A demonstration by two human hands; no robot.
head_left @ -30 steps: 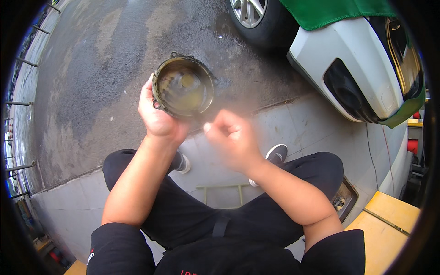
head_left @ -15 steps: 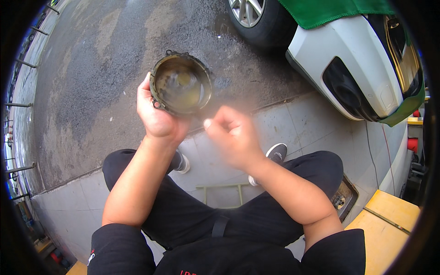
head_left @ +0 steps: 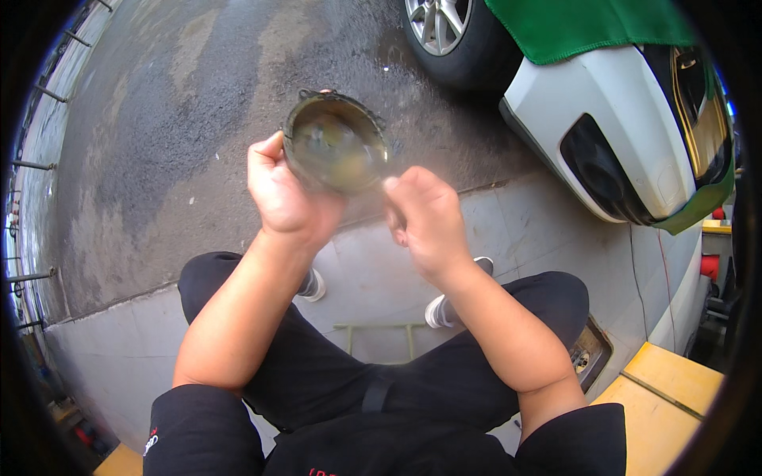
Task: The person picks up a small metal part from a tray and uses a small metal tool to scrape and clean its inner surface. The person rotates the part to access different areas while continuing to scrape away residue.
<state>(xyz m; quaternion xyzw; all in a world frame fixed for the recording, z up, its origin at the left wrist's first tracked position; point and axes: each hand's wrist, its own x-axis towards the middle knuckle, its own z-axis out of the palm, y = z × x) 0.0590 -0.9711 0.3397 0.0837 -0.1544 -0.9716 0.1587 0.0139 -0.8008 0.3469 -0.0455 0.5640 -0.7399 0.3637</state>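
1. Grey floor tiles (head_left: 357, 274) lie at the lower middle of the frame, around the person's black trousers (head_left: 468, 377).
2. Above them, at the upper centre, the left hand (head_left: 290, 194) is closed around the left and lower side of a round, dark, bowl-like part (head_left: 337, 151); its open side faces the camera.
3. The right hand (head_left: 429, 218), with curled fingers, is at the lower right edge of this part; one cannot tell whether it pinches something.
4. Farther, dark pavement (head_left: 175, 135) covers the upper left; a white bumper (head_left: 635, 87), a wheel (head_left: 436, 28) and a green cloth (head_left: 587, 28) are at the upper right.
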